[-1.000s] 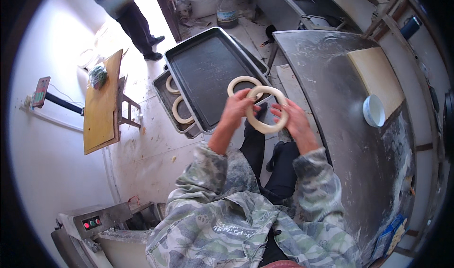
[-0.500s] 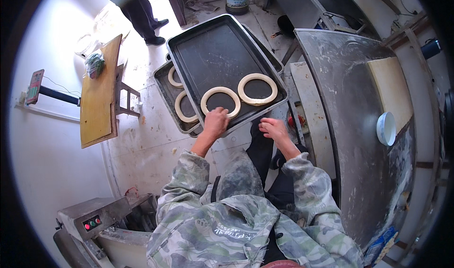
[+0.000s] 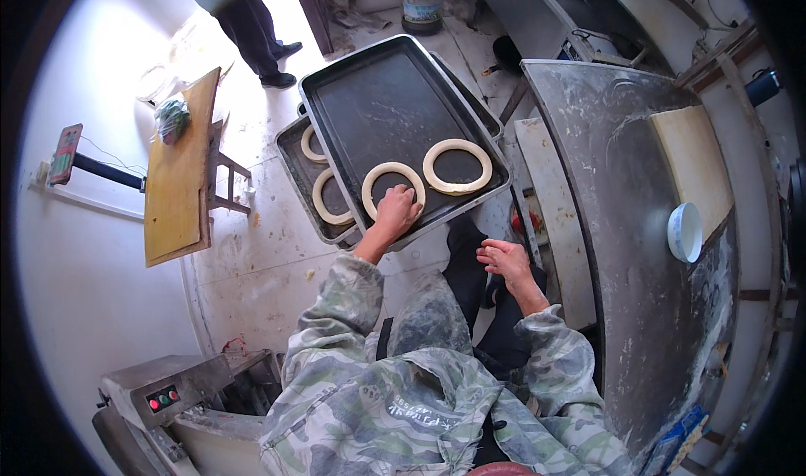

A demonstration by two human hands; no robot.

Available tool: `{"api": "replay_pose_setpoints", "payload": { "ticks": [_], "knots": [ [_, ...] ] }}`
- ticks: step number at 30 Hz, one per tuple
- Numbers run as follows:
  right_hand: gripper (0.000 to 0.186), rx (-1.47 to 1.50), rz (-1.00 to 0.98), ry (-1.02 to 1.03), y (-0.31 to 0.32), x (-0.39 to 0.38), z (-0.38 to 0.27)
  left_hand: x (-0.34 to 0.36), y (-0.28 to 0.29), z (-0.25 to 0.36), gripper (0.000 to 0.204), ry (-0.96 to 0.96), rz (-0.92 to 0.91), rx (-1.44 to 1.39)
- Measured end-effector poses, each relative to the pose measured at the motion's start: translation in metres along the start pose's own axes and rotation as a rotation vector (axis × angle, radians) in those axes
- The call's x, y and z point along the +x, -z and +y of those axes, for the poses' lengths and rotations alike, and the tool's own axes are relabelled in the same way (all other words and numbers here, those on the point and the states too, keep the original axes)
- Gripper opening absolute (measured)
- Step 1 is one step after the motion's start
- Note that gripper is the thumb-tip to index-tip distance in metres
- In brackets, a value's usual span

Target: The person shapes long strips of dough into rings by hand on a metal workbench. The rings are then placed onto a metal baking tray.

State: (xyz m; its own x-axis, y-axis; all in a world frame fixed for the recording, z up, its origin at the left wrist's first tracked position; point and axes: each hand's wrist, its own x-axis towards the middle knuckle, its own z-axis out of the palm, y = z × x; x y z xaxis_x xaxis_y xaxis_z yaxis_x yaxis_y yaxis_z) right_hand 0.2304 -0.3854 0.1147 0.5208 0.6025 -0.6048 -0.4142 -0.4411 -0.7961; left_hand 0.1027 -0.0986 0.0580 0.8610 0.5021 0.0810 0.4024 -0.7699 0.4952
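Your right hand [image 3: 505,263] has drawn back, fingers loosely spread; your left hand [image 3: 396,213] curls over the pale ring [image 3: 368,190] beneath it, grip unclear. Press lightly to keep it round.

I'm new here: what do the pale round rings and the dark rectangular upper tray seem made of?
Rings: probably dough, smooth and matte, being creamy-coloured and softly rounded. Upper tray: likely metal, its edges shiny, its dark surface scuffed.

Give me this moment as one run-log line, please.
left hand: at left dough ring on upper tray | right hand: open, empty | right dough ring: same tray
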Motion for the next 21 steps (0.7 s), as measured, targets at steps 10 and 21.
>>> {"api": "replay_pose_setpoints", "payload": {
  "ticks": [10,21],
  "knots": [
    [0.039,0.012,0.018,0.043,0.018,-0.032,0.005,-0.004,0.005,-0.010,0.025,-0.046,0.042,0.150],
    [0.037,0.081,0.039,0.166,0.032,-0.075,0.002,-0.011,0.030,0.002,0.022,-0.092,-0.062,0.293]
  ]
}}
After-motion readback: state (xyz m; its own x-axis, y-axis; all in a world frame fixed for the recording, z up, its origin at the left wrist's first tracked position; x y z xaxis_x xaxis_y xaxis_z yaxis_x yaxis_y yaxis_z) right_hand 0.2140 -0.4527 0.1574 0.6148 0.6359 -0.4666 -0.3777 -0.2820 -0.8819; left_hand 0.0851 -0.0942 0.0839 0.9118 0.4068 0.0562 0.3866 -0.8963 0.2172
